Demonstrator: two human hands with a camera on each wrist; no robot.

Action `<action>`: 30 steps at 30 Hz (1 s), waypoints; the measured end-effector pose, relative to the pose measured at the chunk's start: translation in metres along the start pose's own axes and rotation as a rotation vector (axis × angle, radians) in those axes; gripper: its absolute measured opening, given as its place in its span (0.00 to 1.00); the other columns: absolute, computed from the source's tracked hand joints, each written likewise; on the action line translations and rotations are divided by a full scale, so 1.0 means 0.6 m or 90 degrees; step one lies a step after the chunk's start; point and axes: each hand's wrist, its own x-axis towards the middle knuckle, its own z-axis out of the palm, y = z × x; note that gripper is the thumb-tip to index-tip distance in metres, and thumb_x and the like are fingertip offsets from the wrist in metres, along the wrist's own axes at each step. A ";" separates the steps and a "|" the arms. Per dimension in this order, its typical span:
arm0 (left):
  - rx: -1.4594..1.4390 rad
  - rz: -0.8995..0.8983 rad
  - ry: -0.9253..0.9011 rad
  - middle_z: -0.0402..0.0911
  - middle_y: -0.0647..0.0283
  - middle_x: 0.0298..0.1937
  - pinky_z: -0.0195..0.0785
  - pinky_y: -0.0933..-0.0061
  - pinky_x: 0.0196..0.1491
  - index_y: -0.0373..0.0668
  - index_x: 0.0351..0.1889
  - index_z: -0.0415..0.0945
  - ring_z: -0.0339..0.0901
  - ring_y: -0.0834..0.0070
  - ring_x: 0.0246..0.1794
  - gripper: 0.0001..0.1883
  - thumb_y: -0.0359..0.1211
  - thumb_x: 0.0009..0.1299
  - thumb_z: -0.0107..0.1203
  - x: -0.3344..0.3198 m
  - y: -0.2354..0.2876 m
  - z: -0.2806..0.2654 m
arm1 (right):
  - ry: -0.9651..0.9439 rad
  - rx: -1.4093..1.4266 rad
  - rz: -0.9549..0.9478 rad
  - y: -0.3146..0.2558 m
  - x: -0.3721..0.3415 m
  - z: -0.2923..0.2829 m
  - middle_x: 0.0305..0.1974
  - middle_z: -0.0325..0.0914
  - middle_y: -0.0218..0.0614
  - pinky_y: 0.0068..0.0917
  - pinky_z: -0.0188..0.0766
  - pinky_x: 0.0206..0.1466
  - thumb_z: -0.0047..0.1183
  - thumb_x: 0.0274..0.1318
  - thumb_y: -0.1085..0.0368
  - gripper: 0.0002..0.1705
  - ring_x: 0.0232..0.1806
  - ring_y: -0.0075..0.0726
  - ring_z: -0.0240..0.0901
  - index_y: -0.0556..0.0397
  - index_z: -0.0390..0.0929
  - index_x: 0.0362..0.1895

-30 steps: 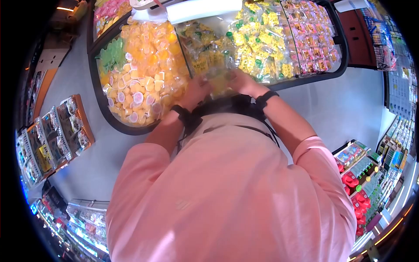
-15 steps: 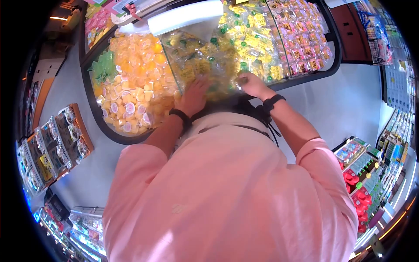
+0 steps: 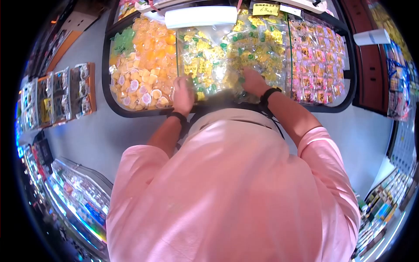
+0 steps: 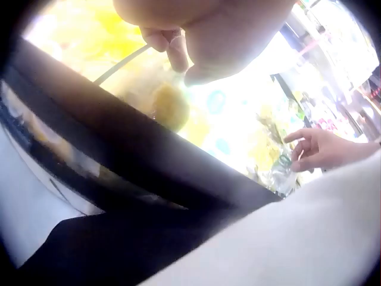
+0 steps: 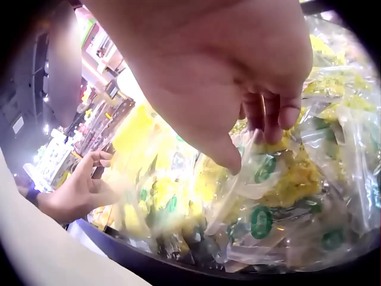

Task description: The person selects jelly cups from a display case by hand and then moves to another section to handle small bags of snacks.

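Observation:
In the head view both hands are over the near part of a bin section heaped with clear plastic packets of yellow food with green round labels. My left hand is at the left side of this section, beside the jelly cups, its fingers loosely bent and blurred. In the left wrist view its fingers hang over overexposed yellow goods. My right hand reaches down onto the packets. In the right wrist view its bent fingertips rest at the upper edge of one packet, the thumb apart from the fingers beside a green label.
A black rim edges the bin, close to my waist. Right of the yellow packets lie rows of pink packets. A white roll and a yellow price card are at the back. A snack rack stands at the left.
My hands, close together over a packet a second ago, have moved apart. The left hand has shifted to the section's left side. The head view has turned so the bin appears level.

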 end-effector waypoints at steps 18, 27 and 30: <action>-0.534 -0.296 -0.093 0.80 0.76 0.31 0.64 0.84 0.32 0.40 0.44 0.86 0.70 0.90 0.29 0.07 0.32 0.72 0.63 -0.026 0.010 0.136 | -0.009 0.472 -0.034 -0.003 -0.054 -0.190 0.43 0.71 0.28 0.20 0.70 0.39 0.51 0.65 0.75 0.27 0.33 0.17 0.68 0.51 0.65 0.67; -0.110 -0.285 0.011 0.87 0.51 0.33 0.77 0.64 0.39 0.35 0.38 0.84 0.86 0.59 0.33 0.13 0.37 0.68 0.61 -0.010 0.006 0.165 | -0.091 0.488 -0.096 -0.006 -0.045 -0.194 0.43 0.73 0.25 0.20 0.70 0.50 0.52 0.67 0.73 0.23 0.43 0.18 0.70 0.53 0.69 0.66; -0.077 -0.351 -0.024 0.87 0.50 0.34 0.77 0.63 0.41 0.35 0.39 0.83 0.86 0.57 0.35 0.13 0.37 0.69 0.61 -0.009 0.005 0.176 | -0.162 0.458 -0.097 -0.032 -0.026 -0.182 0.43 0.74 0.26 0.21 0.71 0.51 0.53 0.67 0.72 0.23 0.44 0.19 0.71 0.51 0.70 0.65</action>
